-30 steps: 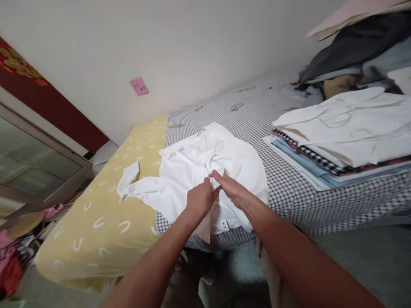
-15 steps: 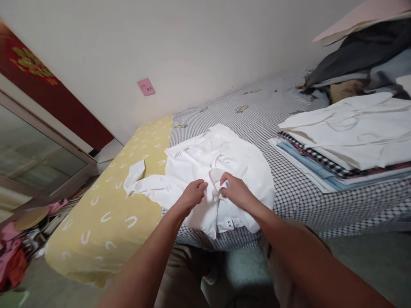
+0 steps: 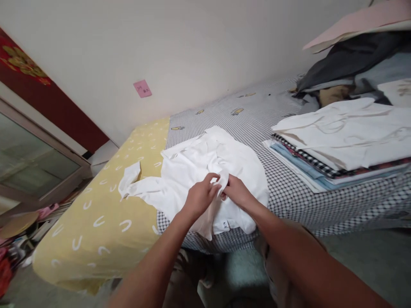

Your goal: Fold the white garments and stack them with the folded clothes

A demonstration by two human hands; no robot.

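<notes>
A white shirt point(image 3: 183, 171) lies spread on the bed's near edge, its collar label point(image 3: 224, 225) toward me and one sleeve point(image 3: 144, 190) stretched left over the yellow cover. Above the shirt's front opening, my left hand point(image 3: 203, 192) has its fingers curled around a raised fold of the fabric. Close beside it, my right hand point(image 3: 236, 190) pinches the same front edge. The two hands almost touch. Fingertips of the right hand are partly hidden by the cloth, and any button between them is too small to make out.
To the right sits a stack of folded clothes point(image 3: 340, 132), with a pile of dark clothing point(image 3: 346, 60) behind it. The bed point(image 3: 282, 205) has a checked sheet and a yellow cover point(image 3: 96, 222). A wall with a pink note point(image 3: 142, 88) stands behind. Assorted things lie on the floor at left.
My left hand has moved right and up to the front edge, meeting my right hand. The shirt's edge is now lifted between them. The view has shifted slightly.
</notes>
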